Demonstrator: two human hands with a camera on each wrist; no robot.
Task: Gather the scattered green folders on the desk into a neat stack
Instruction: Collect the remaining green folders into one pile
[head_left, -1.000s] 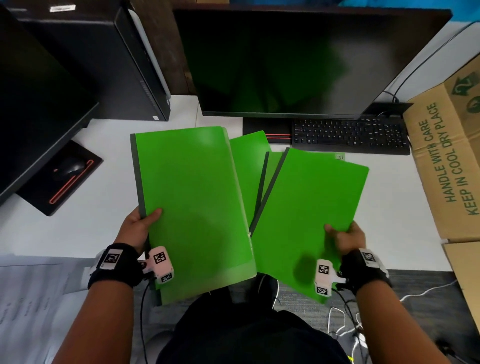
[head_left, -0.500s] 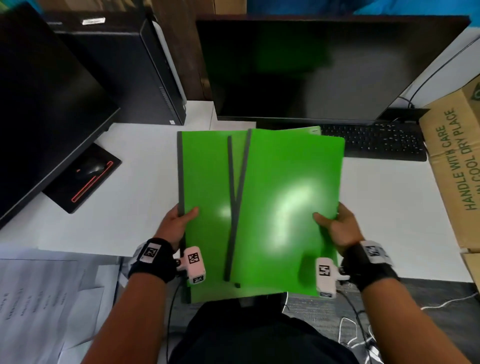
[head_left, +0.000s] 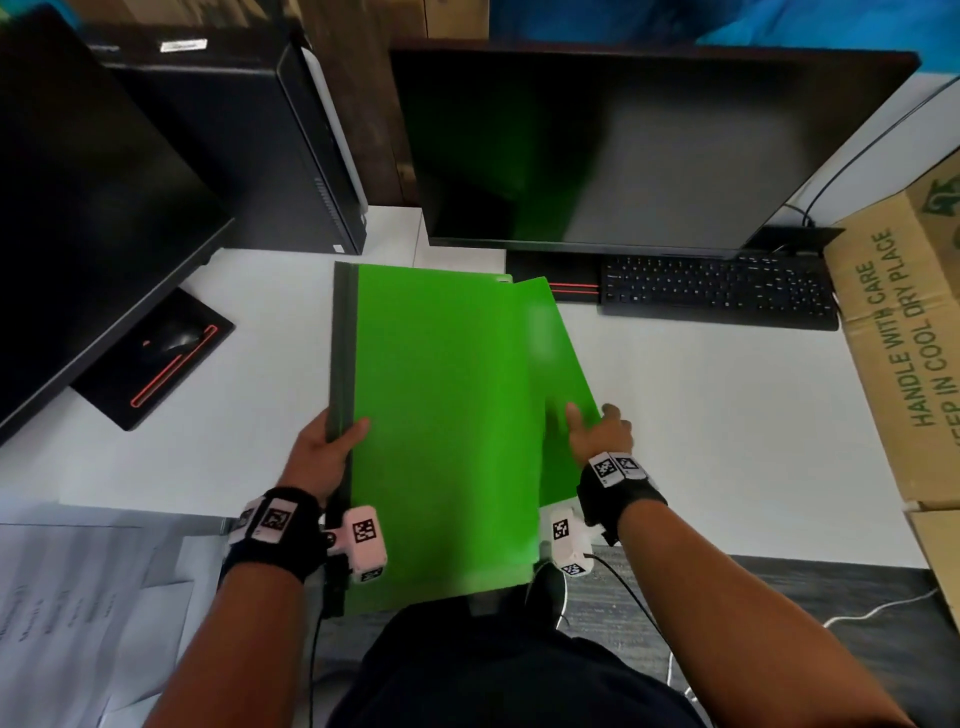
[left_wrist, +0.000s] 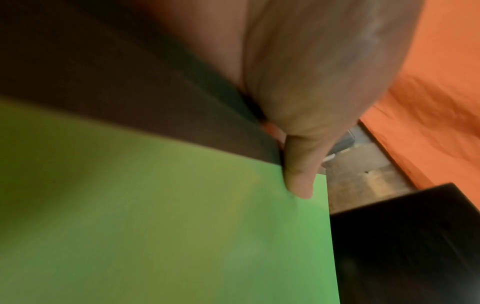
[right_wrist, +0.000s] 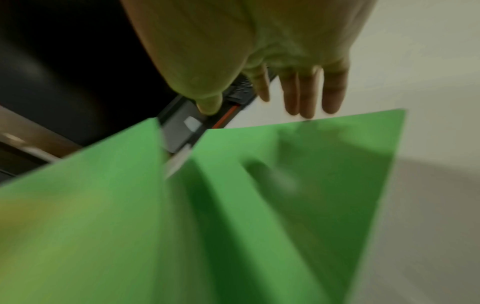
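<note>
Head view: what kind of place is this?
Most likely an office workstation: a white desk with a dark monitor, a black keyboard and a computer tower. The cardboard box at the right suggests some storage too.

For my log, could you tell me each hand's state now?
Left hand: gripping the green folders at the spine.
Right hand: open, fingers straight, holding nothing.
</note>
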